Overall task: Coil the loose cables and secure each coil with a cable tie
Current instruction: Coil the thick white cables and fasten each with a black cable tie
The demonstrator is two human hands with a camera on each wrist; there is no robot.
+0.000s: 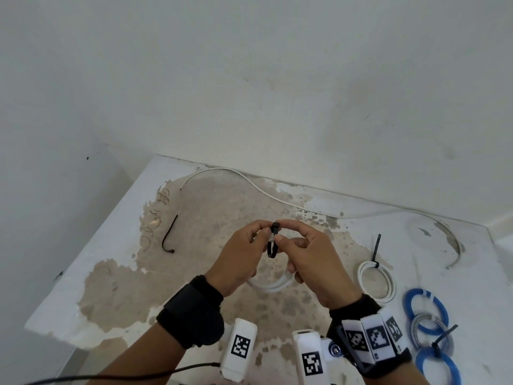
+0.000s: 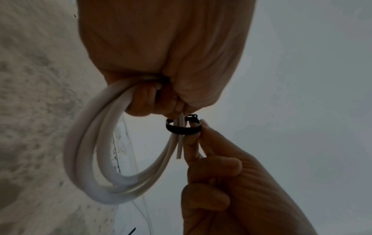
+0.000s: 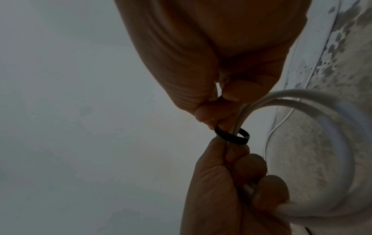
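Wrist views show cable tie [image 2: 182, 127] loosely ringing white coil [image 2: 90, 151].

Bare unfinished room: plain white wall [image 1: 249, 79], paint-flaked concrete ledge [image 1: 111, 245].

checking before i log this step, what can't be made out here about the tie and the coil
- Head view: both hands cover most of the white coil.
- Wrist views: fingers hide whether the black cable tie tail is through its head.
- Head view: blue coils cut by the bottom edge.
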